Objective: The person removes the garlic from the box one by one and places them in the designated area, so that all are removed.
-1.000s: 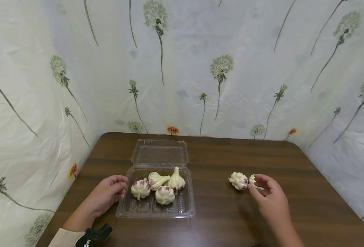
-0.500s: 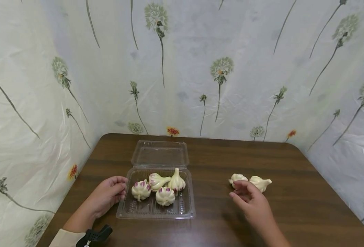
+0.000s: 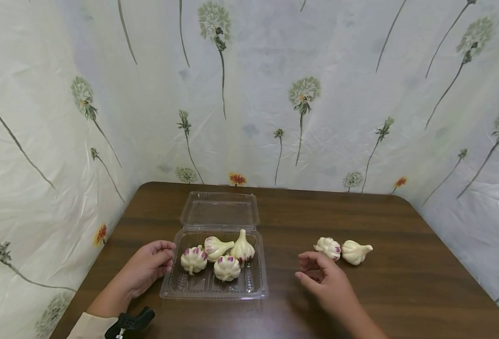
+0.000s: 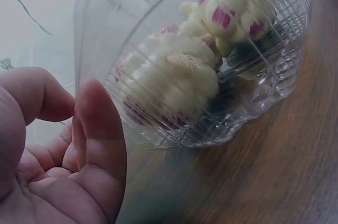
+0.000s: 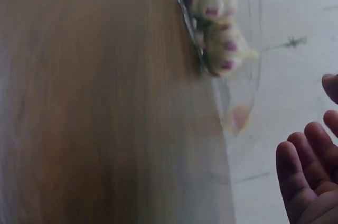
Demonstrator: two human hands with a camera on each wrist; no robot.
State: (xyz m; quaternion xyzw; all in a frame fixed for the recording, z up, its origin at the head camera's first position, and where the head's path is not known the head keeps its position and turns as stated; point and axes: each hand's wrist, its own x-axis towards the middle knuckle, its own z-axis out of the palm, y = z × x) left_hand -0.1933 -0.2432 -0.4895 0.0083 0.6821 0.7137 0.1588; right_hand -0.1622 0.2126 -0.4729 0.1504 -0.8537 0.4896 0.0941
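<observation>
A hinged clear plastic box point(image 3: 213, 297) lies open on the table, its lid folded back. Several white garlic bulbs point(image 3: 227, 269) with purple marks sit in it. My left hand point(image 3: 148, 263) pinches the box's left rim between thumb and finger, as the left wrist view shows close up. Two more bulbs lie side by side on the table to the right: a purple-marked garlic bulb point(image 3: 328, 247) and a plain pale garlic bulb point(image 3: 355, 253). In front of them and to the left hovers my right hand point(image 3: 327, 285), holding nothing, its fingers loosely bent.
The brown wooden table point(image 3: 292, 216) has rounded far corners. Behind it and at both sides hangs a pale sheet point(image 3: 253, 94) with printed dandelions. A black strap mount point(image 3: 131, 322) sits on my left wrist near the front edge.
My right hand has drawn away from the right-hand garlic bulb and moved left towards the box, uncovering both loose bulbs. My left hand stays at the box's rim.
</observation>
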